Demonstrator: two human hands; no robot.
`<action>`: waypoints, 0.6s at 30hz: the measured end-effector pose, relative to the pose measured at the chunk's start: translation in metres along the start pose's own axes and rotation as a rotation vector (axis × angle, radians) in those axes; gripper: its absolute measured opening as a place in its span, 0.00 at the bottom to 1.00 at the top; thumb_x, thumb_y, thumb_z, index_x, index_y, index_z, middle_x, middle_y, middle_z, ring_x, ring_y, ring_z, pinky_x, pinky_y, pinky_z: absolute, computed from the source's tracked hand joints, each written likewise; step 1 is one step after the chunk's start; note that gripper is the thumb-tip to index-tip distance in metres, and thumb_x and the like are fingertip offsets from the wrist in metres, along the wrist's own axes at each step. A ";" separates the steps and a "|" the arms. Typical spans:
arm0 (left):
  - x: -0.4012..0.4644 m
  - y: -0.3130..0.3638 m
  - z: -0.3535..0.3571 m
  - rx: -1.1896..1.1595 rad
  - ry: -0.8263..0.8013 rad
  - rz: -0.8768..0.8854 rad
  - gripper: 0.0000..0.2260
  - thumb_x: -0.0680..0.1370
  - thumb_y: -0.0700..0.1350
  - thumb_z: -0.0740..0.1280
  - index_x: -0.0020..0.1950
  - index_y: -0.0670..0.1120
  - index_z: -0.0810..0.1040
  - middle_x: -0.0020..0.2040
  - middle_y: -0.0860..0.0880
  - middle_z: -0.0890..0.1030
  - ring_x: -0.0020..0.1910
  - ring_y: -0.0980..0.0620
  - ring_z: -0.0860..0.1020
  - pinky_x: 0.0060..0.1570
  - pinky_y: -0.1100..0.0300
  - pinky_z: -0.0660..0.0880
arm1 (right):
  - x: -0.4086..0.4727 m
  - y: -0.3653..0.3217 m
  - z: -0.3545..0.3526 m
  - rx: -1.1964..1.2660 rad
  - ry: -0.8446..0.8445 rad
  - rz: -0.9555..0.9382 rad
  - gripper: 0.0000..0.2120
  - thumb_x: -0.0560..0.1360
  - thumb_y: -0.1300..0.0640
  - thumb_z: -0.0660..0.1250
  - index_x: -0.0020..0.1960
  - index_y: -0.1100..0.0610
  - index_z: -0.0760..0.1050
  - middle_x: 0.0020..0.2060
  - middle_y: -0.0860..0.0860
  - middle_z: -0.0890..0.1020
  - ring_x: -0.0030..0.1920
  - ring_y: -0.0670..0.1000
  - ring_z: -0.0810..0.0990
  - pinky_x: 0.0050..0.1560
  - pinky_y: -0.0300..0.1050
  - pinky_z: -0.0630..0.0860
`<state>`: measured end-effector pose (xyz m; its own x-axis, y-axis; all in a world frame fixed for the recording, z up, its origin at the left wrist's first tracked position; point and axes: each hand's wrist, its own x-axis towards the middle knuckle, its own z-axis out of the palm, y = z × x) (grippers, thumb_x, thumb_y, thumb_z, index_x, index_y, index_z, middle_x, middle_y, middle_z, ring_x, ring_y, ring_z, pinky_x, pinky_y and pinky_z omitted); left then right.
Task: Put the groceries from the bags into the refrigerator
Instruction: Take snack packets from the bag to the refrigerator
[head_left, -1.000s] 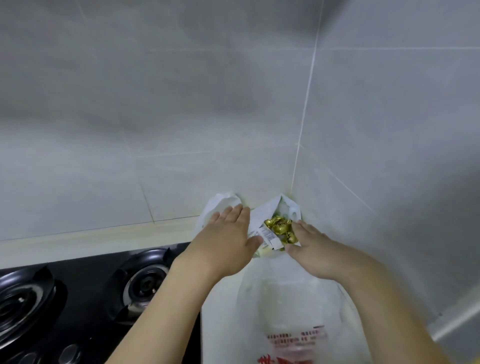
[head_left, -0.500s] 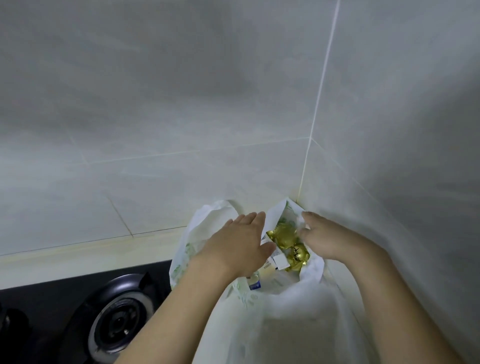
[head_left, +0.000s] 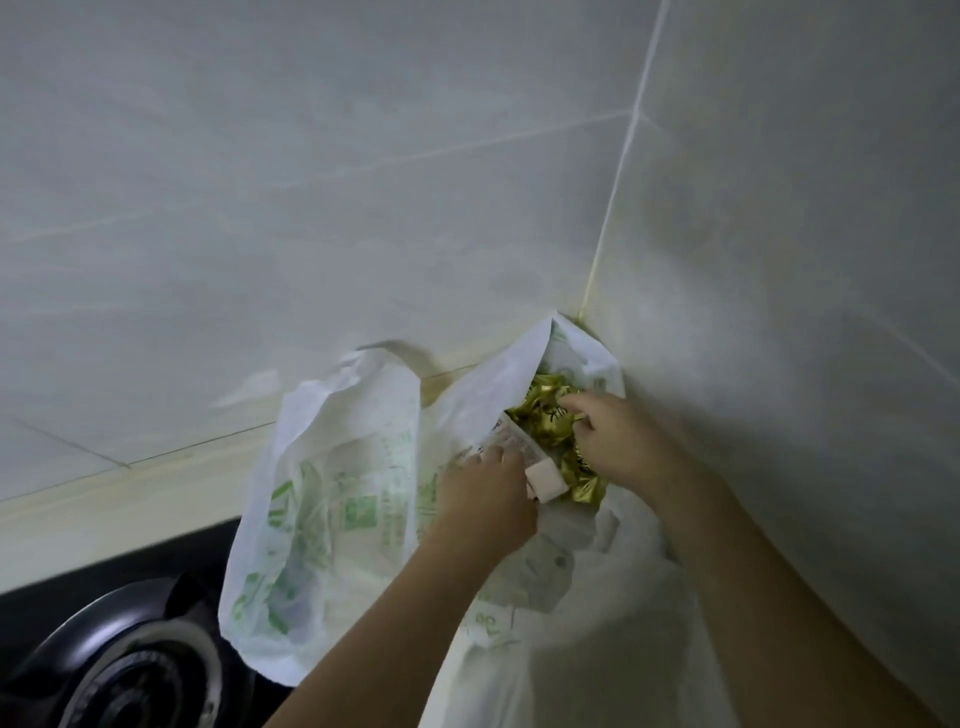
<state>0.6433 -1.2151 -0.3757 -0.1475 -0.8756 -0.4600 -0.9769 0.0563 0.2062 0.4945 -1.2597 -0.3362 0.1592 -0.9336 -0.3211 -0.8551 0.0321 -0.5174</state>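
A white plastic bag with green print (head_left: 343, 499) stands open on the counter in the corner of the tiled walls. Inside its mouth lies a packet of gold-wrapped sweets (head_left: 545, 421) with a white label (head_left: 543, 480). My left hand (head_left: 488, 506) grips the bag's edge beside the label, fingers curled down into the opening. My right hand (head_left: 618, 441) reaches into the bag and pinches the gold packet from the right. A second white bag (head_left: 582, 623) sits in front, under my forearms.
A black gas hob with a round burner (head_left: 130, 670) lies at the lower left, close to the bag. Grey tiled walls (head_left: 363, 208) close the corner behind and to the right. A pale counter strip (head_left: 104, 514) runs along the back wall.
The view has moved closer to the bag. My left hand has gone from lying flat over the bag to curling onto its edge, and my right hand has dug deeper onto the gold packet.
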 end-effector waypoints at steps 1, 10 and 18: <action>0.007 -0.003 0.011 0.034 0.011 -0.021 0.28 0.78 0.53 0.62 0.76 0.47 0.61 0.74 0.45 0.66 0.72 0.42 0.66 0.69 0.45 0.68 | 0.008 0.002 0.007 -0.010 -0.001 -0.005 0.21 0.80 0.64 0.57 0.71 0.54 0.70 0.68 0.53 0.73 0.66 0.54 0.73 0.62 0.47 0.71; 0.035 -0.016 0.067 0.159 0.143 -0.058 0.40 0.80 0.56 0.59 0.80 0.42 0.39 0.81 0.40 0.40 0.79 0.38 0.40 0.77 0.39 0.42 | 0.060 0.043 0.047 -0.334 0.041 -0.004 0.26 0.74 0.62 0.64 0.71 0.54 0.68 0.72 0.53 0.66 0.72 0.58 0.61 0.71 0.54 0.64; 0.037 -0.010 0.080 0.231 0.199 -0.025 0.32 0.80 0.46 0.58 0.79 0.36 0.50 0.79 0.32 0.50 0.78 0.32 0.50 0.76 0.36 0.49 | 0.073 0.059 0.057 -0.126 0.120 -0.053 0.24 0.74 0.72 0.60 0.67 0.57 0.73 0.65 0.54 0.71 0.66 0.56 0.70 0.66 0.51 0.71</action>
<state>0.6357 -1.2099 -0.4637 -0.1118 -0.9537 -0.2792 -0.9925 0.1210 -0.0157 0.4839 -1.3051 -0.4353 0.1518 -0.9689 -0.1952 -0.9035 -0.0559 -0.4250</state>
